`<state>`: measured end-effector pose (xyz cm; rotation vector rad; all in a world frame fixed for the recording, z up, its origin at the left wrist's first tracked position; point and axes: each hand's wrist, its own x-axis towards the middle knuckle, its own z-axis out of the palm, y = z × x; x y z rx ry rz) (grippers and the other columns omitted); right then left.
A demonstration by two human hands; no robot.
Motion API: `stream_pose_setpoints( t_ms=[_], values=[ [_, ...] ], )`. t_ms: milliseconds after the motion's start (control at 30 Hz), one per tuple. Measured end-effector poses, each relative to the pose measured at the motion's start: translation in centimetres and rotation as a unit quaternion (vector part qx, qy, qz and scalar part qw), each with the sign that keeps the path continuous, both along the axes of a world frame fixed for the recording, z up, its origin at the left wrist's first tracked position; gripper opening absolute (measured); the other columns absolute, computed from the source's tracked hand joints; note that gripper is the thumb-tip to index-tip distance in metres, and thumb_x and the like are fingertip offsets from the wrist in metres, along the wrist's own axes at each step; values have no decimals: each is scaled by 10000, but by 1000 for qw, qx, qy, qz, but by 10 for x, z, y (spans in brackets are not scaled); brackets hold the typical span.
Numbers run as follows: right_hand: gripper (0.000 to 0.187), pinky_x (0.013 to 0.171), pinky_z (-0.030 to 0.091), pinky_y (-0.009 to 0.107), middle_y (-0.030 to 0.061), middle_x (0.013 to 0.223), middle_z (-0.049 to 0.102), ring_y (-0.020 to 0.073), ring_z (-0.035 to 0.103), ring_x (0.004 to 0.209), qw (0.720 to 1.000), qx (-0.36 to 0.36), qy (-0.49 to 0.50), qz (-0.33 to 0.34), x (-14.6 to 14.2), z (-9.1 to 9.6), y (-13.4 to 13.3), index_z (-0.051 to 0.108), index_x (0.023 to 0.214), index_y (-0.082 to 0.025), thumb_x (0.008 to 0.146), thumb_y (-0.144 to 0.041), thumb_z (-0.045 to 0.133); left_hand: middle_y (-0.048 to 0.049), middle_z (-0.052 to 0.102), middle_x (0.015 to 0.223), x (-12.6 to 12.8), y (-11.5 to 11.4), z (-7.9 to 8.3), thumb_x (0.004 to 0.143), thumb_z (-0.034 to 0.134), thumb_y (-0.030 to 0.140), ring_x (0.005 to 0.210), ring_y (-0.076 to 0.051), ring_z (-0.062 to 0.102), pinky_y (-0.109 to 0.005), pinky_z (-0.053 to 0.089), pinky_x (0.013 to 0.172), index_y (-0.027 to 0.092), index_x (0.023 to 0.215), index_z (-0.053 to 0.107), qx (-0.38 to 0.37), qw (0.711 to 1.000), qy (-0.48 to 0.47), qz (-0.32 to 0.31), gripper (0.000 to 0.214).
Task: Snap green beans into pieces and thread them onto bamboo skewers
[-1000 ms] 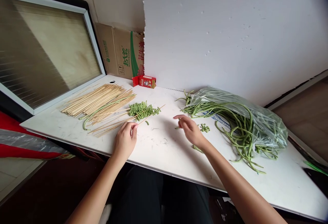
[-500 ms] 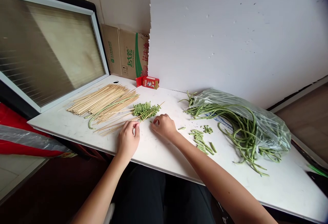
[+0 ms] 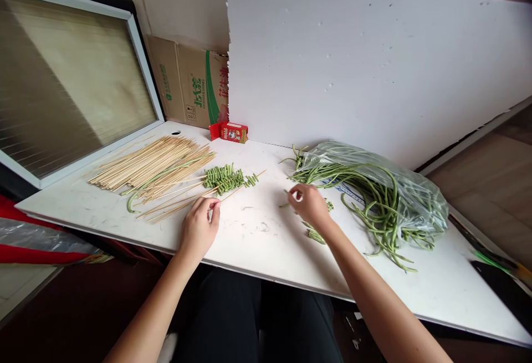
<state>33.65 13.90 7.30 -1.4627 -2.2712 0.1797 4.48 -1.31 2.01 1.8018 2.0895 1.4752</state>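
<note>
My left hand [image 3: 200, 224] pinches a bamboo skewer [image 3: 233, 192] that points up to the right. Several cut green bean pieces [image 3: 251, 180] are threaded near its tip. Just behind it lie skewers filled with bean pieces [image 3: 224, 178], their bare ends toward the left. My right hand [image 3: 308, 205] is raised over the loose cut pieces [image 3: 316, 235], partly covering them. Its thumb and fingers are pinched, with a small green bean piece [image 3: 286, 191] showing at the fingertips. Another piece [image 3: 284, 205] lies on the table below.
A pile of bare skewers [image 3: 145, 160] spreads over the left of the white table [image 3: 249, 246], a long bean [image 3: 155, 177] across it. Long beans [image 3: 386, 202] spill from a clear plastic bag [image 3: 419, 197] at right. Behind stand a red box [image 3: 234, 132], a carton [image 3: 183, 83] and a white board [image 3: 353, 58].
My right hand has moved right, from near the skewer's tip to over the loose bean pieces. My left hand still holds the skewer. The view has shifted slightly to the right.
</note>
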Motion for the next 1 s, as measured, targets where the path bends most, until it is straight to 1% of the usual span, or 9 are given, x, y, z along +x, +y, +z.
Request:
stream_pose_setpoints(
  t_ms=[167, 300, 367, 433, 567, 633, 767, 867, 1000],
  values=[
    [124, 575, 401, 311, 111, 764, 741, 305, 667, 827, 990, 19, -70, -123, 86, -8, 22, 769, 830, -225, 861, -307, 681, -66, 702, 991, 2, 0, -2, 1055, 519, 309, 856, -220, 672, -326, 530, 735, 224, 1056, 660, -13, 999, 31, -22, 165],
    [226, 594, 439, 323, 115, 706, 726, 281, 682, 752, 991, 27, -59, -120, 108, -16, 33, 769, 760, -229, 886, -376, 652, -62, 706, 985, 2, 0, -3, 1052, 517, 308, 825, -211, 666, -325, 522, 733, 229, 1049, 658, -17, 998, 44, -30, 162],
    [276, 616, 462, 332, 126, 757, 750, 269, 692, 745, 994, 26, -34, -103, 103, -15, 37, 790, 859, -219, 944, -357, 567, -61, 710, 992, 1, 0, -4, 1049, 523, 313, 806, -207, 662, -325, 528, 732, 234, 1047, 659, -21, 998, 44, -33, 158],
    [335, 643, 492, 340, 119, 843, 785, 242, 694, 715, 998, -9, 12, -55, 90, -10, 40, 779, 1095, -209, 990, -314, 479, -62, 711, 999, 1, 0, -5, 1047, 529, 316, 807, -207, 664, -321, 534, 726, 236, 1053, 660, -25, 998, 38, -34, 154],
    [580, 731, 558, 381, 116, 1028, 815, 247, 726, 835, 976, -85, 182, 83, 50, -1, 42, 440, 1555, -207, 1015, -399, 525, -64, 716, 1022, 1, 0, -6, 1048, 530, 313, 843, -209, 674, -317, 547, 728, 236, 1055, 663, -32, 999, 21, -36, 154],
    [644, 741, 575, 395, 135, 1071, 816, 258, 740, 890, 951, -125, 258, 115, 29, -1, 43, 421, 1533, -212, 988, -503, 606, -62, 720, 1030, 2, 0, -6, 1050, 528, 312, 835, -205, 673, -324, 550, 738, 237, 1054, 665, -32, 999, 22, -36, 156],
    [518, 831, 590, 400, 166, 1077, 811, 274, 755, 1038, 893, -174, 390, 142, 5, -12, 46, 625, 1164, -202, 913, -651, 683, -63, 720, 1035, 4, -1, -4, 1062, 520, 322, 843, -201, 684, -318, 550, 733, 241, 1079, 664, -28, 998, 37, -44, 165],
    [506, 813, 575, 380, 154, 1093, 808, 275, 744, 1030, 889, -168, 414, 104, 7, -21, 44, 706, 1056, -194, 854, -656, 753, -64, 721, 1056, 7, -1, -3, 1073, 510, 318, 898, -205, 696, -309, 546, 742, 244, 1100, 666, -26, 996, 56, -58, 175],
    [503, 703, 523, 338, 113, 1057, 812, 238, 709, 885, 884, -183, 428, 41, 15, -24, 35, 802, 1090, -194, 785, -591, 846, -60, 721, 1067, 10, -2, -3, 1079, 515, 304, 889, -194, 691, -300, 538, 765, 241, 1125, 671, -15, 995, 77, -69, 175]
  ],
)
